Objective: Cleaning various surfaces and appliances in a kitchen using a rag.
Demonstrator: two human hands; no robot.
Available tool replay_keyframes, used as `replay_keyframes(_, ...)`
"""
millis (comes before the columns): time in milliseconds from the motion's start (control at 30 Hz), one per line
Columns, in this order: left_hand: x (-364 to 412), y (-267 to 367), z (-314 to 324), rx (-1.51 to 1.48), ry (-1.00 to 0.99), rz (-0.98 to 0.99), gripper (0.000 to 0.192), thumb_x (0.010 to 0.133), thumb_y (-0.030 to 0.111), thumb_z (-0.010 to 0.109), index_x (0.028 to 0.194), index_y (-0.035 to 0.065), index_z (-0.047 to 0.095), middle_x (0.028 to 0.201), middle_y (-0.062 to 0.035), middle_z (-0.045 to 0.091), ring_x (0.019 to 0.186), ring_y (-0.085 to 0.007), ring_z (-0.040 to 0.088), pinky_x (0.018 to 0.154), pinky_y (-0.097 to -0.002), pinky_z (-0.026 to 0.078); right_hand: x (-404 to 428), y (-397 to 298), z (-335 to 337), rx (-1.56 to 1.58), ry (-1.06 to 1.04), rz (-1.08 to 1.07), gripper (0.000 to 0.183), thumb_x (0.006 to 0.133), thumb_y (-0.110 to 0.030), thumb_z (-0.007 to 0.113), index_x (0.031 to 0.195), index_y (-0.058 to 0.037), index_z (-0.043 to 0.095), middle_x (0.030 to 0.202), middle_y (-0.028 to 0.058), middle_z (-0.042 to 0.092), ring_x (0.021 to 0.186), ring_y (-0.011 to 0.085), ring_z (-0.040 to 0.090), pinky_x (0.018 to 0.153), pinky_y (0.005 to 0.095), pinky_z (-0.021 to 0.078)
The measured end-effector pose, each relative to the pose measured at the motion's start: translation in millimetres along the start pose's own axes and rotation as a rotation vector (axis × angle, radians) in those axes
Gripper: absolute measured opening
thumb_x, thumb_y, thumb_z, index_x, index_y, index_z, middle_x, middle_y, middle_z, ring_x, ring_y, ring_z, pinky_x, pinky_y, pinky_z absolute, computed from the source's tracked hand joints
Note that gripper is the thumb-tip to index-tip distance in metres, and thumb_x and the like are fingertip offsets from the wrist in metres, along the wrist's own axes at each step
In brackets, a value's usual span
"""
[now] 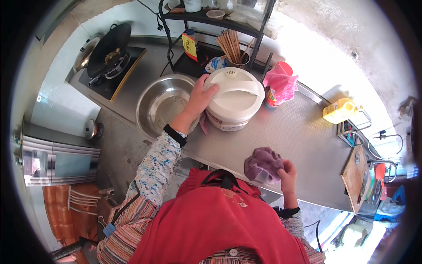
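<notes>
My left hand (201,96) grips the left edge of a cream-white rice cooker (235,110), thumb on its closed lid and fingers around the far side. The cooker stands on the stainless steel counter (290,132). Pinched in the fingers of my right hand (288,176) is a crumpled purple cloth (263,164), near the counter's front edge. A wide stainless steel basin (155,105) sits just left of the cooker, partly behind my left forearm. Between basin and cooker, a strip of dark pink cloth (203,123) shows.
A black wok (110,49) with food in it tilts over the cooktop at left. Behind the cooker, a black rack (214,21) holds chopsticks (230,46) in a container. A pink cloth (282,84) drapes over containers. Rightward are a yellow jug (339,110) and wooden cutting board (354,175).
</notes>
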State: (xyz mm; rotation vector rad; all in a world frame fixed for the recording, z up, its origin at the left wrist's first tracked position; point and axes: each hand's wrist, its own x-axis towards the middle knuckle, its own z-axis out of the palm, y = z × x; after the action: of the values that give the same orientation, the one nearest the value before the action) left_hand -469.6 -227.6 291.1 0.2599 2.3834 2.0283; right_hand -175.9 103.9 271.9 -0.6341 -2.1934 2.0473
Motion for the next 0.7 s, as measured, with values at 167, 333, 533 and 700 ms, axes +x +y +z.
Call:
replay_keyframes(167, -4.1, 10.0, 5.7, 0.056, 0.001, 0.158, 0.066, 0.091, 0.038, 0.067, 0.141, -0.0003, 0.046, 0.138, -0.022, 0.049, 0.129, -0.0338, 0.049, 0.111, -0.0403, 0.037, 27.8, -111.4, 130.7, -0.171, 0.135, -0.503, 0.029, 0.077, 0.004, 0.063, 0.105, -0.0006, 0.064, 0.095, 0.0058, 0.066, 0.09, 0.0138, 0.064, 0.08, 0.0283, 0.0514)
replay_keyframes(333, 7.5, -39.1, 10.1, -0.161, 0.015, 0.187, 0.062, 0.09, 0.03, 0.069, 0.14, 0.0015, 0.046, 0.137, -0.0206, 0.05, 0.127, -0.0335, 0.05, 0.108, -0.0417, 0.04, 85.5, -165.9, 248.1, -0.424, 0.213, -1.048, 0.042, 0.078, -0.005, 0.07, 0.118, -0.0037, 0.059, 0.114, 0.0179, 0.063, 0.103, 0.0394, 0.059, 0.089, 0.0455, 0.0484)
replay_keyframes(533, 0.7, -23.7, 9.5, 0.109, 0.088, 0.316, 0.06, 0.085, 0.02, 0.075, 0.136, 0.0031, 0.047, 0.13, -0.021, 0.054, 0.125, -0.0373, 0.052, 0.106, -0.0435, 0.042, 81.7, -119.8, 242.6, -0.784, 0.201, -1.056, 0.033, 0.08, -0.022, 0.073, 0.109, -0.0076, 0.066, 0.119, 0.0104, 0.062, 0.105, 0.0335, 0.058, 0.089, 0.042, 0.0471)
replay_keyframes(700, -15.8, -0.9, 15.8, 0.183, 0.078, 0.343, 0.061, 0.083, 0.022, 0.077, 0.133, 0.0022, 0.048, 0.131, -0.0214, 0.053, 0.124, -0.0388, 0.051, 0.106, -0.0434, 0.041, 98.3, -110.0, 219.2, -0.805, 0.373, -0.974, 0.021, 0.079, -0.019, 0.074, 0.096, -0.0076, 0.07, 0.105, 0.0066, 0.067, 0.095, 0.0298, 0.061, 0.085, 0.042, 0.0475)
